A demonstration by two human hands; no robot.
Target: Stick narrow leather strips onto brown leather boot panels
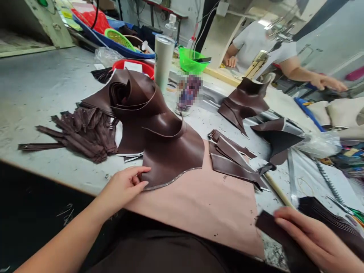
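Thumb and fingers of my left hand (127,185) pinch the lower left corner of a brown leather panel (173,163). The panel has a curved, pale-edged border and lies partly over a pinkish sheet (199,201). Behind it, more brown leather is stacked and curled into a roll (127,91). My right hand (307,235) is at the lower right, closed on a dark brown strip (274,227) that hangs below it. Beside that hand lies a stack of similar dark strips (327,216). Narrow leather pieces (230,159) rest at the sheet's upper right.
A bunch of brown zippers (85,132) lies left. Behind stand a tumbler (163,60), a red bowl (148,68) and a green bowl (193,62). Curled leather pieces (244,96) and a spiral notebook (338,193) are right. A person in white (253,41) sits across, by a machine.
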